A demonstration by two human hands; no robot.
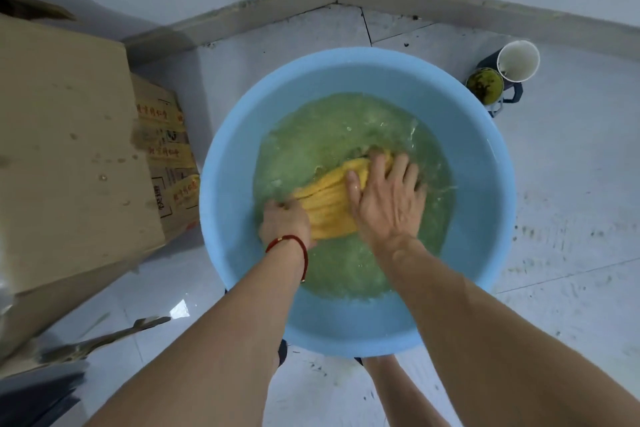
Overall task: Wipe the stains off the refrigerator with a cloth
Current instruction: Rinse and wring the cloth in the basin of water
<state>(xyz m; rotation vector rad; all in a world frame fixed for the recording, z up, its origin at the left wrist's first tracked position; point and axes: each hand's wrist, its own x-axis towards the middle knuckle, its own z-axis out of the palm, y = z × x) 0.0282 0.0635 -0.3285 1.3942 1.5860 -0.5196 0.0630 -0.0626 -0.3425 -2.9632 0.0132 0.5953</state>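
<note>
The yellow cloth (pixel 332 199) lies partly submerged in greenish water inside the blue basin (pixel 239 135), which stands on the floor near the room corner. Its long axis runs diagonally from the basin's near-left toward its centre. The left hand (pixel 284 220) grips the near-left end with curled fingers; the right hand (pixel 388 201) presses flat, fingers spread, on the far end. Both hands already contact the cloth, so lifting and wringing likely follows. No refrigerator is in view.
</note>
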